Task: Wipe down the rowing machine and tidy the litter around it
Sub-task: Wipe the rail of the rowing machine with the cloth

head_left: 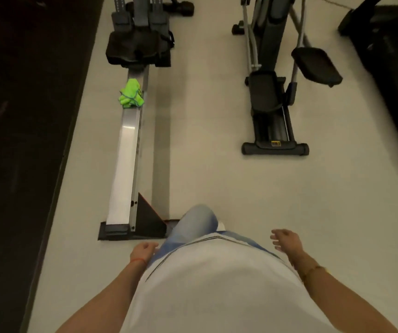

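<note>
A person stands at the tail end of the rowing machine (123,164), both hands empty and held apart at hip level. The left hand (142,252) hangs just behind the machine's rear foot with fingers loosely curled; the right hand (284,239) is out to the side over bare floor, fingers relaxed and spread. Well ahead of the left hand, a crumpled green cloth (131,93) lies on the silver rail, just short of the black seat (136,48). An elliptical trainer (273,102) stands far ahead of the right hand. No litter shows. The wiping appears not in progress; the next move likely calls for stepping forward and reaching for the cloth.
</note>
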